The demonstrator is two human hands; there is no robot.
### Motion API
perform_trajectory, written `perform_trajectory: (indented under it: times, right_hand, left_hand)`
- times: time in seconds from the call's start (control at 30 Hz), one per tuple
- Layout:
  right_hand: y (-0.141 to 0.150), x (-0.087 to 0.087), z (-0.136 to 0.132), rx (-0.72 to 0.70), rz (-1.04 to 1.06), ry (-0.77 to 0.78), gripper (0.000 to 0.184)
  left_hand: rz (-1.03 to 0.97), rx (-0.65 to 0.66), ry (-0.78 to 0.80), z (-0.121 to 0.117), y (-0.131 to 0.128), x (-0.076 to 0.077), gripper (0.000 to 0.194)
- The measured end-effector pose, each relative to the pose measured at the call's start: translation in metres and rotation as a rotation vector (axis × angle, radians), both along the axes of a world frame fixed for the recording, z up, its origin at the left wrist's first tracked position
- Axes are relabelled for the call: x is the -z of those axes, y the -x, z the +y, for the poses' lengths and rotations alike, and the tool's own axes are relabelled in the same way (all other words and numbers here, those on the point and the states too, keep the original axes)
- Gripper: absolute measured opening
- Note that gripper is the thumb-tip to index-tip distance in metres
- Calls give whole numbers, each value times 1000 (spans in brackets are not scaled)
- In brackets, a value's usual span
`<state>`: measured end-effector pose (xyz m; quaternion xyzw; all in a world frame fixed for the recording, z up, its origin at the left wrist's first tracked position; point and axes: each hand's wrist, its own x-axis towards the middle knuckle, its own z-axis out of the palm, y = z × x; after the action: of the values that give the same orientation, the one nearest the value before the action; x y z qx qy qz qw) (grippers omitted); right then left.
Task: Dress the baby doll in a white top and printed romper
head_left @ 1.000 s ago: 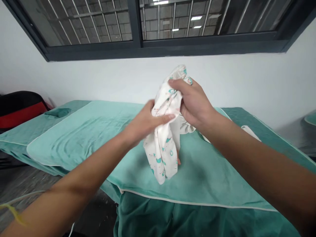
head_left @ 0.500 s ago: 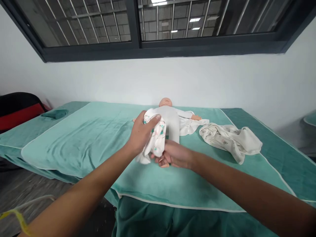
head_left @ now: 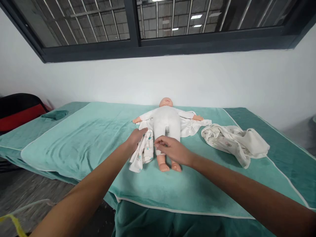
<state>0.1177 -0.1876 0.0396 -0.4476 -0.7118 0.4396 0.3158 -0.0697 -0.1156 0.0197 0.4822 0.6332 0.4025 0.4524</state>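
A baby doll (head_left: 168, 117) in white clothing lies on its back on the teal bed cover (head_left: 98, 131), arms spread and bare feet towards me. My left hand (head_left: 138, 136) is closed on a printed baby garment (head_left: 144, 148), which hangs bunched beside the doll's leg. Over the doll's lower legs, my right hand (head_left: 172, 148) has its fingers curled and pressed together. Whether a bit of cloth is between those fingertips cannot be made out. White cloth (head_left: 189, 128) is spread under the doll's arms and body.
Another crumpled white printed garment (head_left: 234, 141) lies right of the doll. A black and red item (head_left: 21, 112) stands at the far left. Behind the bed is a white wall (head_left: 111, 80) with a dark-framed window (head_left: 158, 49). A yellow strap (head_left: 14, 223) shows at lower left.
The printed garment has moved down and left, from in front of the doll to beside its leg, with my left hand. My right hand has come off it and moved slightly up. The doll's feet now show.
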Motion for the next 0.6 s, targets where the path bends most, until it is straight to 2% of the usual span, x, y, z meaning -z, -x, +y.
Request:
perform_trajectory:
  times: [0.07,0.17,0.27,0.37,0.43,0.5,0.6]
  right_hand:
    - [-9,6,18,106,20,-107,16]
    - [-24,21,54,277,63,-236,18]
    - [-40,32,97,403,30,-362,25]
    - [-50,35,142,505,-104,-432,39]
    - [-53,33,170,594,-214,-388,52]
    - [-55,30,197,656,-315,-276,64]
    - [-61,24,233,630,-396,-109,74]
  left_hand:
    - [77,2,-11,9,-3,8,29]
    - [163,-33,-155,18,-15,12,41]
    - [206,66,-292,22,-30,10,43]
    - [185,159,-234,23,-45,9,42]
    - [45,184,-102,25,-53,11,46]
    - [-135,220,7,28,-58,14,51]
    - [-362,276,80,38,-63,19,58]
